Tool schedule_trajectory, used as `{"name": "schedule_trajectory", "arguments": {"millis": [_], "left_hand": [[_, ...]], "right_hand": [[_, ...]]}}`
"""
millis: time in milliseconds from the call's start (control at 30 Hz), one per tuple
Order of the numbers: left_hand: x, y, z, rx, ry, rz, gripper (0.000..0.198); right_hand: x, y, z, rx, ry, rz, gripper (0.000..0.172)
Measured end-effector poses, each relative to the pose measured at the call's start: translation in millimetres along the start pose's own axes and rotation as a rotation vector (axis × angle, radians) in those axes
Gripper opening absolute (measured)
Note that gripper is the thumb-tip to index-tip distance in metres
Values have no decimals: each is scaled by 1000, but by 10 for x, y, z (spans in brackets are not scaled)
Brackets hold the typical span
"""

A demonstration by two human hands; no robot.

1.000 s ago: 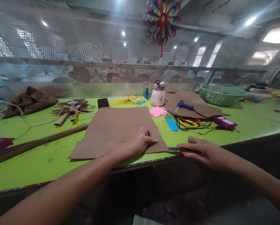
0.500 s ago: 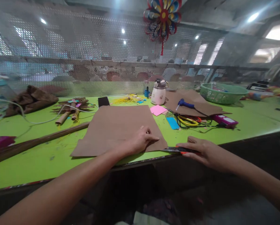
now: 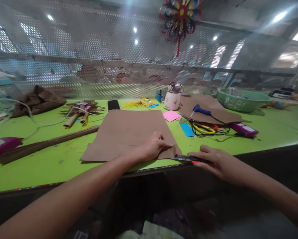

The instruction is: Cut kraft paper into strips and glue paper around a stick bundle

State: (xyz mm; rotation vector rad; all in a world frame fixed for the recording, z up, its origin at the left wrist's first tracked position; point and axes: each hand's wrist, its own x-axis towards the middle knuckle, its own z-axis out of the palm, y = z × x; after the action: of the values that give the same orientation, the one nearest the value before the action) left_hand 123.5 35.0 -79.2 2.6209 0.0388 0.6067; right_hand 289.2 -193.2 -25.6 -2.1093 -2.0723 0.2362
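Note:
A large brown paper sheet (image 3: 129, 132) lies flat on the green table (image 3: 39, 166). My left hand (image 3: 155, 147) rests on the sheet's near right corner, fingers curled and pressing it down. My right hand (image 3: 213, 161) lies at the table's front edge, just right of that corner, closed over a red-handled utility knife (image 3: 186, 159). The knife's blade points left and meets the sheet's corner.
A long brown stick (image 3: 46, 144) lies left of the sheet. Behind are a phone (image 3: 113, 105), a white jug (image 3: 172, 97), pink paper (image 3: 171, 116), blue paper (image 3: 188, 130), a blue glue gun (image 3: 200, 110), yellow cables (image 3: 203, 127) and a green basket (image 3: 242, 99).
The knife's blade has slid left until it reaches the sheet's corner. The camera view has shifted slightly left and down; both hands stay about where they were.

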Motion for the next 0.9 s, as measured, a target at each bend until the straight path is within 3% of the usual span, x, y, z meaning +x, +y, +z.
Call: {"name": "schedule_trajectory", "arguments": {"millis": [233, 467, 700, 900], "left_hand": [[-14, -18, 5, -2, -29, -17, 36], [3, 2, -7, 25, -31, 1, 39], [-22, -42, 19, 14, -14, -2, 40], [20, 36, -12, 57, -14, -44, 40]], "right_hand": [[141, -51, 23, -19, -4, -41, 44], [-4, 15, 9, 34, -1, -22, 44], [203, -109, 45, 3, 17, -76, 42], [199, -87, 33, 28, 30, -75, 42]]}}
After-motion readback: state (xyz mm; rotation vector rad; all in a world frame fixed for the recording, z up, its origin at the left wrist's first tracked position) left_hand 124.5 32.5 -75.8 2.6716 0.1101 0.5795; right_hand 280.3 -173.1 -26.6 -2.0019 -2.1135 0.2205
